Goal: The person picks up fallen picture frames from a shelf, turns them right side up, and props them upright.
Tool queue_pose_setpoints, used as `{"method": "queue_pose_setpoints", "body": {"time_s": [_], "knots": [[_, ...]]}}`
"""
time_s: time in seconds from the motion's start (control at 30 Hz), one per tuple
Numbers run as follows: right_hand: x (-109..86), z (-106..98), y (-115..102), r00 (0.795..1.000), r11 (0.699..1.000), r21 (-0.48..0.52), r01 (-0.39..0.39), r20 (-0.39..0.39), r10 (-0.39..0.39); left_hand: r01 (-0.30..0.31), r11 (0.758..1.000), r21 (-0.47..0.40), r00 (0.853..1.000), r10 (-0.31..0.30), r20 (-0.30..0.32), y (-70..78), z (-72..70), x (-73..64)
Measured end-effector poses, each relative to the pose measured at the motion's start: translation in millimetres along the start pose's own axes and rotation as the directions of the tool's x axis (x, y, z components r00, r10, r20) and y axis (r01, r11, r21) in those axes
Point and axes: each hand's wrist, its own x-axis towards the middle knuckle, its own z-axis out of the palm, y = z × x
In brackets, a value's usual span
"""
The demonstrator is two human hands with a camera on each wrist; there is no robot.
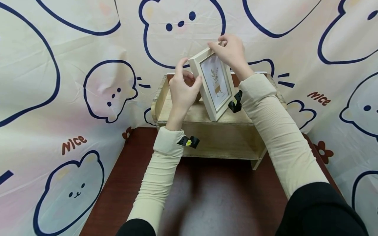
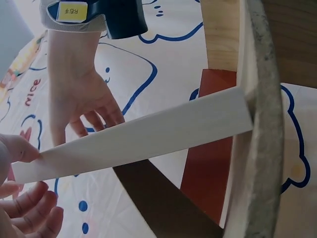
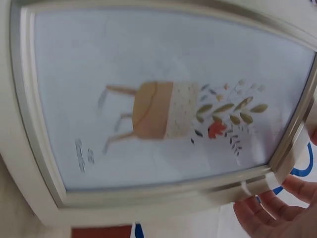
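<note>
A pale wooden picture frame (image 1: 217, 85) with a plant print inside stands tilted on the top board of a small wooden shelf. Its lower edge sits close to the board's front edge. My left hand (image 1: 184, 87) grips the frame's upper left side between thumb and fingers, also seen in the left wrist view, where a brown support leg (image 2: 166, 201) sticks out behind the frame. My right hand (image 1: 231, 54) holds the top right corner, thumb along the top edge. The print (image 3: 166, 109) fills most of the right wrist view, with left-hand fingers (image 3: 275, 208) at the frame's side.
The wooden shelf (image 1: 218, 141), with raised sides and an open lower tier, stands on a dark red-brown table (image 1: 218, 200). A cloth (image 1: 109, 141) printed with cartoon bears hangs behind and on both sides. Black straps with small modules (image 1: 189, 142) sit on both wrists.
</note>
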Motion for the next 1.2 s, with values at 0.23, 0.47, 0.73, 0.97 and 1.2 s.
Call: {"method": "queue_pose_setpoints", "body": {"time_s": [0.23, 0.47, 0.73, 0.97, 1.2], "knots": [[-1.6, -0.1, 10.0, 0.994, 0.951, 0.291, -0.102, 0.062, 0.088, -0.039, 0.998, -0.055, 0.998, 0.041, 0.045, -2.6, 6.8, -11.4], [2.9, -1.3, 26.7, 0.979, 0.861, 0.470, -0.194, 0.143, 0.142, 0.000, 0.994, -0.107, 0.996, 0.010, 0.091, -5.1, 14.8, -25.5], [10.0, 5.7, 58.1, 0.936, 0.795, 0.504, -0.337, 0.271, 0.224, 0.049, 0.990, -0.132, 0.992, -0.033, 0.120, -6.6, 19.9, -37.9], [4.8, 5.7, 62.4, 0.904, 0.780, 0.477, -0.406, 0.335, 0.267, 0.034, 0.991, -0.132, 0.993, -0.018, 0.119, -11.3, 24.2, -41.9], [4.3, 4.8, 68.5, 0.906, 0.786, 0.471, -0.401, 0.332, 0.264, 0.009, 0.992, -0.125, 0.992, 0.006, 0.123, -13.9, 26.1, -42.4]]}}
